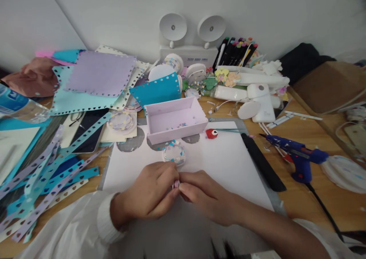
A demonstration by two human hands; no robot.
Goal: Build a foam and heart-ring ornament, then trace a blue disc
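My left hand (153, 192) and my right hand (210, 196) meet over the front of a white sheet (223, 156). Their fingertips pinch a small pale-pink piece (175, 184) between them; most of it is hidden, and its kind cannot be made out. Just beyond the fingers lies a round disc (174, 153) decorated with blue, white and lilac bits. Behind that sits an open lilac box (177, 131) with small coloured bits on its floor. A red tool end with an eye-like spot (212, 133) rests to the box's right.
A blue glue gun (297, 154) and black case (263, 163) lie on the right. Punched paper strips (57, 175) spread at left, below punched sheets (100, 74) and a water bottle (23, 104). Markers (236, 53) and a twin-headed lamp (188, 53) stand at the back.
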